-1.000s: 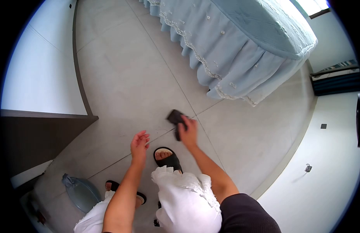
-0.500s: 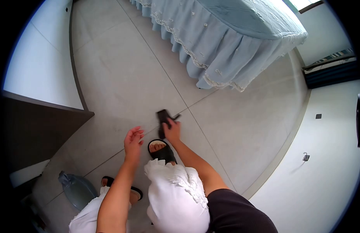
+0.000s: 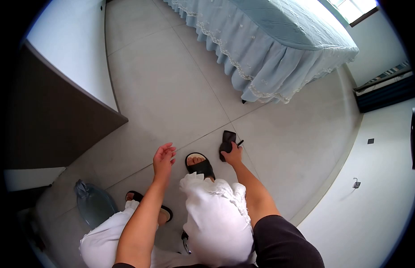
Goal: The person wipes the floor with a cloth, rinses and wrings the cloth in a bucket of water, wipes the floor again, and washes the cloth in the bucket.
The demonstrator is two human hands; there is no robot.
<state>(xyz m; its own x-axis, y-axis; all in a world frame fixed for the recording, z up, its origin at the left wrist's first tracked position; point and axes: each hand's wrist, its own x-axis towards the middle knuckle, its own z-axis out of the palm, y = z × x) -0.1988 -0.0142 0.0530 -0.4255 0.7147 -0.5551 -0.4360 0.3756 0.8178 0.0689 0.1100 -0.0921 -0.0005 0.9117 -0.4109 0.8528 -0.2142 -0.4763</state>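
Observation:
My right hand has its fingers around a dark brown object low over the tiled floor. It looks like a heeled shoe, with a broad squared end and a thin part sticking out to the right, though its exact kind is not certain. My left hand hangs in the air to the left, holding nothing, its fingers apart and slightly bent. Between my hands, a black slide sandal is on my foot, and the other sandal shows partly behind my left forearm.
A tied grey-blue plastic bag sits on the floor at the left. The bed with its pale blue ruffled skirt stands ahead. A white and dark brown cabinet borders the left side; a white wall with a hook borders the right.
My right hand has moved to the right with the dark brown object, away from the sandal. My left hand stays raised and holds nothing. The view has shifted slightly.

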